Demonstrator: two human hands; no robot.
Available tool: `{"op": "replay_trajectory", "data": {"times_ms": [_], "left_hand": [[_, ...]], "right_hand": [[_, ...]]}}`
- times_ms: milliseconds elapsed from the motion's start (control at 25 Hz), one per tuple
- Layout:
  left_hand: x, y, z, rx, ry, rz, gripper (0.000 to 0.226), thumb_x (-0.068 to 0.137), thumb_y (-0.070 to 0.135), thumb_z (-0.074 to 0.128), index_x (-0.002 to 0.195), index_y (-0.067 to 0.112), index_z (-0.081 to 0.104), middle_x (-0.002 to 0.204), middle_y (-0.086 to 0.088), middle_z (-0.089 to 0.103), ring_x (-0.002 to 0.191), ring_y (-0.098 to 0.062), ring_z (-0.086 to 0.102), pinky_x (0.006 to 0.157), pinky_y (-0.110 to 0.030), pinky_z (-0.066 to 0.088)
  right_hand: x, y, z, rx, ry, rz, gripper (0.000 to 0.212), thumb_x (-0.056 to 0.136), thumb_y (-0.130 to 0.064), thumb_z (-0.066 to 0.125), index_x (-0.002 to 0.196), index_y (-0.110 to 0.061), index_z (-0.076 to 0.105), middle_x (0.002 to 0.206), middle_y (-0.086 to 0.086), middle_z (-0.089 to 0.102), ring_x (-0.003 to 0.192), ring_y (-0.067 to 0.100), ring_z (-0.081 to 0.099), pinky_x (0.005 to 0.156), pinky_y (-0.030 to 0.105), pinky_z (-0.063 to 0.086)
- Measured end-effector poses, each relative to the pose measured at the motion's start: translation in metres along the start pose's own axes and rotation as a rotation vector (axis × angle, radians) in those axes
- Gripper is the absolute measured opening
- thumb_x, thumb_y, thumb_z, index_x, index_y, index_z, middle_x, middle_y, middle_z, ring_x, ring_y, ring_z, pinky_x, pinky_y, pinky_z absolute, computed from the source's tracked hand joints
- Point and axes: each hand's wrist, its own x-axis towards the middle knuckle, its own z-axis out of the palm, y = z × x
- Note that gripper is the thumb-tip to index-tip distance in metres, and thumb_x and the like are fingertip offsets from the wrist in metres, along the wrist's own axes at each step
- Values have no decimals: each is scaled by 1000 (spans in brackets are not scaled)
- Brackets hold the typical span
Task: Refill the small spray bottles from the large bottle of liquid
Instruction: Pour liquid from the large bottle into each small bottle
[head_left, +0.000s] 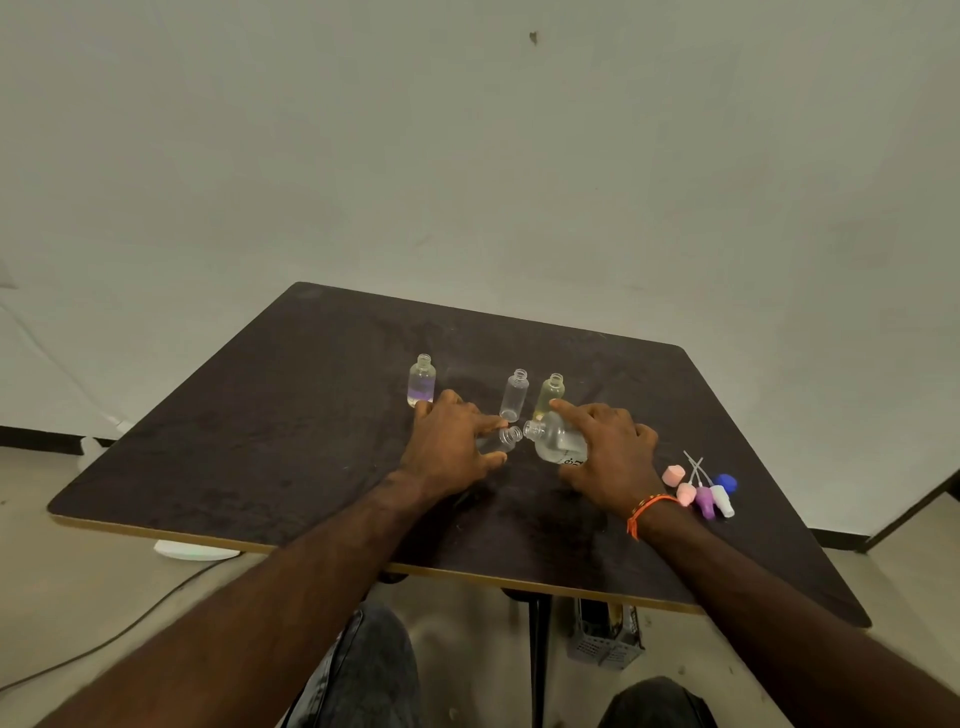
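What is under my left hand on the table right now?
A small clear bottle lies tilted under the left hand; only its open threaded neck shows. Its body and contents are covered.

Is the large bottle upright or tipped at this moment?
Tipped. The right hand holds the large bottle nearly on its side, its open neck against the mouth of the small bottle gripped by the left hand.

Pouring from large bottle (558, 444) into small bottle (501, 439), mouth to mouth.

Both clear, uncapped, tipped toward each other above dark table (260, 441); large one gripped in right hand (605, 457), small one in left hand (452, 449). Behind, upright and open: purple-tinted bottle (422, 382), clear empty bottle (514, 395), yellowish bottle (549, 396). Spray tops (704, 491) lying at right, near the table edge.
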Motion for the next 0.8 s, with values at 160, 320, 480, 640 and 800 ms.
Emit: {"op": "replay_trajectory", "data": {"times_ms": [160,320,480,640,800], "left_hand": [[2,0,1,3,6,6,54,87,60,71,137,41,65,110,11,72,119,-16,48,109,-45,30],[4,-1,3,15,-2,16,54,87,62,70,136,42,65,110,12,73,117,-15,48,106,-44,31],[5,0,4,36,6,32,54,86,62,70,136,42,65,111,12,73,117,-15,47,103,-43,31],[6,1,3,34,-1,37,55,86,61,71,137,41,65,112,12,73,119,-15,47,101,-42,31],[6,1,4,22,-1,33,54,86,61,71,136,41,66,111,12,73,118,-15,47,101,-42,31]], "right_hand": [[0,1,3,-27,-12,-18,82,77,-41,73,148,-48,33,140,-8,47,131,20,38,103,47,24],[2,3,4,-48,-9,-17,83,76,-41,73,147,-49,33,138,-9,48,130,19,37,102,46,23],[3,4,1,-78,4,-31,81,77,-40,73,147,-49,34,136,-9,48,129,19,36,100,44,21],[4,4,-1,-107,15,-47,79,78,-40,72,147,-49,34,135,-9,48,129,19,36,99,43,21],[7,3,-2,-131,26,-56,78,78,-39,72,146,-49,35,134,-9,49,128,18,37,98,43,21]]}}
